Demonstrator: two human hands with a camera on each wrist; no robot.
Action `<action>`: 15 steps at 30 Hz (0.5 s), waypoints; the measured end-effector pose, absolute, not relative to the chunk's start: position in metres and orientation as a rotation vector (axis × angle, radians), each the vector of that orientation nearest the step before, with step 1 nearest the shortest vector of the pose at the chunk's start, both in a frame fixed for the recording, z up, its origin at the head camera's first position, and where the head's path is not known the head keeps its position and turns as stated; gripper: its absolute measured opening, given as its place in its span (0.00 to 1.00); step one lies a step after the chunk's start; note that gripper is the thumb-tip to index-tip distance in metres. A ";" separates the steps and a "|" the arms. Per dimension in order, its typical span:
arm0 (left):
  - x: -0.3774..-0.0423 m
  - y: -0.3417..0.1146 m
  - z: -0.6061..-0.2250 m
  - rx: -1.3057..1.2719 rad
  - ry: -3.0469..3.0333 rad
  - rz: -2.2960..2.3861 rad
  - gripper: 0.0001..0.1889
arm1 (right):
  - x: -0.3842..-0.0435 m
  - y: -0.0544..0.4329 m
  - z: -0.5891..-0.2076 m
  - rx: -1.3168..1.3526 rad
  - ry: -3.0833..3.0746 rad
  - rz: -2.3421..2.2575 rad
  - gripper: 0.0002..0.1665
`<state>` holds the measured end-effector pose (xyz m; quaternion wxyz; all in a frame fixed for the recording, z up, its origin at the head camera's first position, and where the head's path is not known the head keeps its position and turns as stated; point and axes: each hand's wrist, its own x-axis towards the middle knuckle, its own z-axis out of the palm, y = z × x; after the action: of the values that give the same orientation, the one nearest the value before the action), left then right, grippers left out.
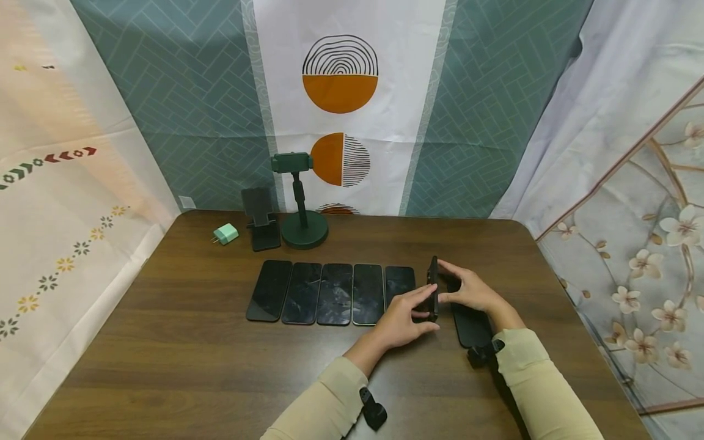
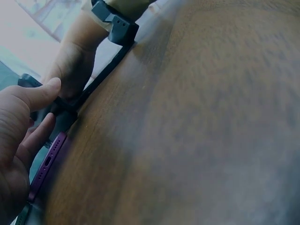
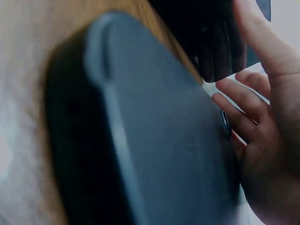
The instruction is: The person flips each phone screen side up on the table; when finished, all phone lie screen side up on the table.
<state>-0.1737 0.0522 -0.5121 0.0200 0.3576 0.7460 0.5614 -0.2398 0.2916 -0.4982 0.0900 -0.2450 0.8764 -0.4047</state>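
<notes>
A black smartphone point(image 1: 432, 288) stands on its edge above the table, held between both hands. My left hand point(image 1: 399, 319) grips it from the left, with the thumb near its lower end. My right hand point(image 1: 472, 289) holds its far part from the right; in the right wrist view the thumb point(image 3: 262, 40) lies over the dark glossy phone point(image 3: 206, 33). Under the right wrist lies another dark phone point(image 1: 473, 327), large and blurred in the right wrist view point(image 3: 159, 126). In the left wrist view a purple-edged phone point(image 2: 47, 166) lies below the left fingers.
Several dark phones point(image 1: 334, 294) lie side by side in a row left of the hands. Behind them stand a green round-based stand point(image 1: 305, 231), a black phone stand point(image 1: 263, 220) and a mint charger plug point(image 1: 225, 233). Curtains surround the wooden table point(image 1: 192, 366).
</notes>
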 end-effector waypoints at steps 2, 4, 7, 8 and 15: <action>-0.173 0.051 -0.513 1.114 2.313 1.749 0.43 | -0.241 0.291 -0.498 -0.723 2.612 -1.189 0.56; -0.172 0.051 -0.513 1.104 2.306 1.756 0.43 | -0.241 0.290 -0.498 -0.717 2.616 -1.193 0.55; -0.170 0.050 -0.513 1.072 2.341 1.751 0.43 | -0.242 0.287 -0.499 -0.708 2.627 -1.222 0.54; -0.169 0.049 -0.513 1.055 2.357 1.752 0.43 | -0.243 0.286 -0.499 -0.705 2.631 -1.235 0.53; -0.170 0.048 -0.514 0.965 2.431 1.758 0.44 | -0.243 0.285 -0.497 -0.692 2.652 -1.263 0.49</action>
<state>-0.1696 0.0480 -0.5139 -0.0048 0.3064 0.7714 0.5578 -0.2432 0.2852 -0.4975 0.0618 -0.2288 0.8771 -0.4178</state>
